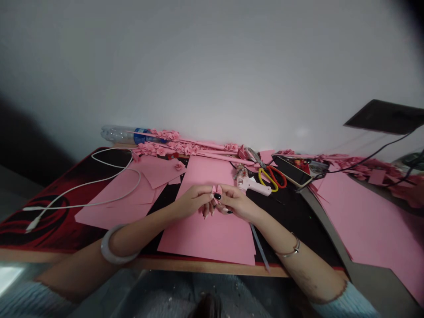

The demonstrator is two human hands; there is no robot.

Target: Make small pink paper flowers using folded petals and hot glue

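Observation:
Between my two hands is a small folded pink paper piece (217, 190), with pointed tips showing above the fingers. My left hand (197, 199) pinches it from the left, thumb on top and fingers curled beneath. From the right, my right hand (236, 201) grips the same piece, its dark-nailed thumb pressed on the front. Much of the folded paper is hidden by the fingers. Both hands are above a stack of pink paper sheets (205, 234) on the dark desk mat (298, 225).
Right of my hands lie a white glue gun (256, 186) and yellow-and-red-handled scissors (274, 176), with a phone (293, 171) beyond. Paper flower stems (212, 154) and a plastic bottle (119, 134) line the wall. A white cable (82, 205) loops at left; more pink sheets (371, 221) lie right.

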